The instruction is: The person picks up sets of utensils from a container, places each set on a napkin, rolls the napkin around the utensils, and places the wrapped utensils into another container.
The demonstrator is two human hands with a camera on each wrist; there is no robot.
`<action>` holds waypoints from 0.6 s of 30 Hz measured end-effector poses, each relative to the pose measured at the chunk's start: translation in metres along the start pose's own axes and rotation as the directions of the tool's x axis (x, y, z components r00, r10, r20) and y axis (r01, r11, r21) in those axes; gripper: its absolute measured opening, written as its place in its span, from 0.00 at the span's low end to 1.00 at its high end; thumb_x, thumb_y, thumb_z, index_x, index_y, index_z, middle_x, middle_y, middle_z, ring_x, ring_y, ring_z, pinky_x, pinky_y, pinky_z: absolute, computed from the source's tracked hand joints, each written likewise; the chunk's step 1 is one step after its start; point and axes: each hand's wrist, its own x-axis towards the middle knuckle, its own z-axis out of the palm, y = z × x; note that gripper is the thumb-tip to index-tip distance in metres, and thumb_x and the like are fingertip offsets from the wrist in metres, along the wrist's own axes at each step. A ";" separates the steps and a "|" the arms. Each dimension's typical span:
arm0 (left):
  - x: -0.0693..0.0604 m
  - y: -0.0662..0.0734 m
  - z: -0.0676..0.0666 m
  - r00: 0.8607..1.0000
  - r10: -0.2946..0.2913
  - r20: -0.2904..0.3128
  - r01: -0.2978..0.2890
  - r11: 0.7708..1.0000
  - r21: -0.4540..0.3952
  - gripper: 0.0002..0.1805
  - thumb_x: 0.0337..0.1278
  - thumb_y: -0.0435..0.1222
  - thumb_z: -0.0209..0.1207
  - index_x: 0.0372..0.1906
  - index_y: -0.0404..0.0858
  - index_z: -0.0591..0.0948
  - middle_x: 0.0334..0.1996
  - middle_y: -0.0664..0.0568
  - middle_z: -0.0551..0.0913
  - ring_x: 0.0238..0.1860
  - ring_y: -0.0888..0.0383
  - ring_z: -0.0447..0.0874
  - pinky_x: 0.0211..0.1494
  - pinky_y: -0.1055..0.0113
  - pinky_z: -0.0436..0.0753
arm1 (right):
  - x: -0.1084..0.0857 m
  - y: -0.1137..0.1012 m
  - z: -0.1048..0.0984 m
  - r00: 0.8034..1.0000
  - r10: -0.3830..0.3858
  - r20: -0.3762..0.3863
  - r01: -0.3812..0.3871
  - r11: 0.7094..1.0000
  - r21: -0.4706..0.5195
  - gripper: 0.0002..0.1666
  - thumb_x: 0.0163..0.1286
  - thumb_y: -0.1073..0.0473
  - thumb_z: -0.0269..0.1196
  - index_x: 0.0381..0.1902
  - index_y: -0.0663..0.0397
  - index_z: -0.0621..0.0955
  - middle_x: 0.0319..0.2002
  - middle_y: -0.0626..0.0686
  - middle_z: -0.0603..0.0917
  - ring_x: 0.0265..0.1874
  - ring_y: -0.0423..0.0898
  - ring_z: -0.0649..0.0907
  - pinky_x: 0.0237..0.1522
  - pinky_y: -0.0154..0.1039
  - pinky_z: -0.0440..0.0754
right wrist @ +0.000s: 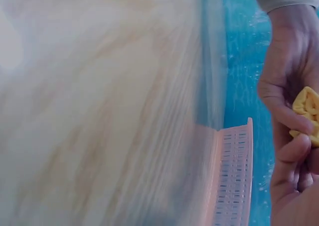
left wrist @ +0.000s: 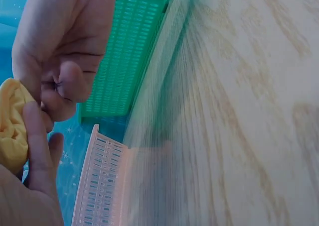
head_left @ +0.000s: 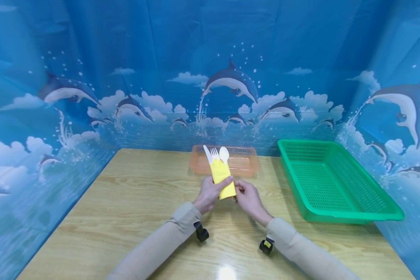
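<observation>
My left hand (head_left: 209, 193) grips a yellow napkin (head_left: 221, 171) folded around white plastic cutlery, its thumb across the front. A knife (head_left: 208, 154), a fork (head_left: 214, 153) and a spoon (head_left: 224, 154) stick out of the top, fanned slightly and tilted left. At the napkin's lower right edge is my right hand (head_left: 248, 198), fingers curled, thumb and forefinger pinching the edge. In the left wrist view the right hand (left wrist: 65, 52) meets the bunched napkin (left wrist: 12, 129). A small dark spot under the right fingertips is too small to identify.
Behind the hands, an orange-pink perforated basket (head_left: 246, 165) stands at the table's back edge. A larger green basket (head_left: 353, 214) occupies the right side. The wooden table (head_left: 126, 206) meets a blue dolphin-print curtain (head_left: 154, 58) at the back and sides.
</observation>
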 end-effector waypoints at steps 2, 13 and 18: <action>0.000 0.001 0.001 1.000 0.003 -0.007 -0.002 1.000 0.012 0.26 0.53 0.48 0.70 0.47 0.33 0.81 0.37 0.44 0.86 0.31 0.57 0.86 0.35 0.65 0.87 | 0.000 0.001 0.000 0.998 0.049 0.033 -0.052 0.995 0.080 0.10 0.72 0.70 0.54 0.40 0.66 0.83 0.21 0.53 0.81 0.17 0.42 0.77 0.19 0.31 0.77; -0.003 0.002 -0.001 1.000 0.006 -0.024 -0.003 0.995 0.103 0.24 0.52 0.50 0.69 0.44 0.34 0.82 0.35 0.46 0.87 0.29 0.59 0.85 0.33 0.67 0.84 | -0.003 0.000 -0.012 0.962 0.154 0.226 -0.220 0.926 0.307 0.18 0.74 0.60 0.55 0.51 0.72 0.80 0.33 0.55 0.88 0.32 0.49 0.86 0.32 0.34 0.85; 0.001 -0.003 -0.001 1.000 0.015 -0.021 -0.012 0.993 0.121 0.25 0.51 0.52 0.69 0.43 0.35 0.83 0.35 0.47 0.87 0.29 0.59 0.84 0.32 0.69 0.83 | -0.001 -0.002 -0.011 0.961 0.165 0.223 -0.217 0.948 0.232 0.19 0.68 0.56 0.65 0.47 0.66 0.83 0.38 0.58 0.89 0.38 0.58 0.87 0.35 0.41 0.87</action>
